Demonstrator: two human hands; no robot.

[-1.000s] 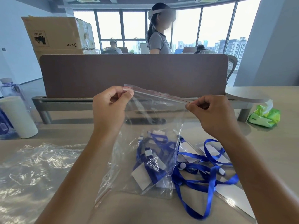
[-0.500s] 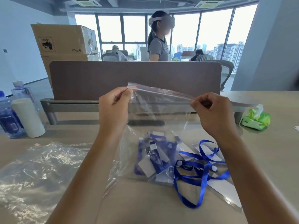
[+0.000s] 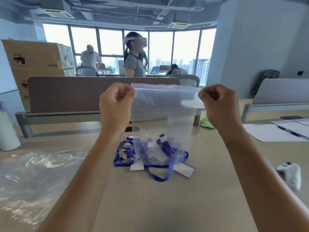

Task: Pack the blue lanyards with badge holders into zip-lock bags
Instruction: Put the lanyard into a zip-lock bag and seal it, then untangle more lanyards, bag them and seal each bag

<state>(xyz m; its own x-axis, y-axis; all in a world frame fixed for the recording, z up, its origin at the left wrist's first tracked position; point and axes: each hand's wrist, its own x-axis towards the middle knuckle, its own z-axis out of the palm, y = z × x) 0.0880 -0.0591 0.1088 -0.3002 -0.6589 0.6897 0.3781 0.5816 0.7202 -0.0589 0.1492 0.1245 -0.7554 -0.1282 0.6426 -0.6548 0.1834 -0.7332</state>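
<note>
A clear zip-lock bag [image 3: 164, 106] with a red seal line hangs upright above the table. My left hand [image 3: 115, 104] pinches its top left corner and my right hand [image 3: 219, 102] pinches its top right corner, so the top edge is stretched straight. Blue lanyards with badge holders [image 3: 164, 148] show through the bottom of the bag. More blue lanyards [image 3: 123, 156] with white badge cards lie loose on the table just below and left of the bag.
Crumpled clear plastic [image 3: 33, 173] covers the table's left side. A white cylinder [image 3: 7, 131] stands at far left, papers [image 3: 275, 131] lie at right, a white object [image 3: 291, 174] lies near my right forearm. A brown divider [image 3: 66, 94] runs behind; a person stands beyond it.
Both hands have lifted the bag higher and pulled its top edge taut and level. The view has tilted up and shifted right; the loose lanyards stay on the table.
</note>
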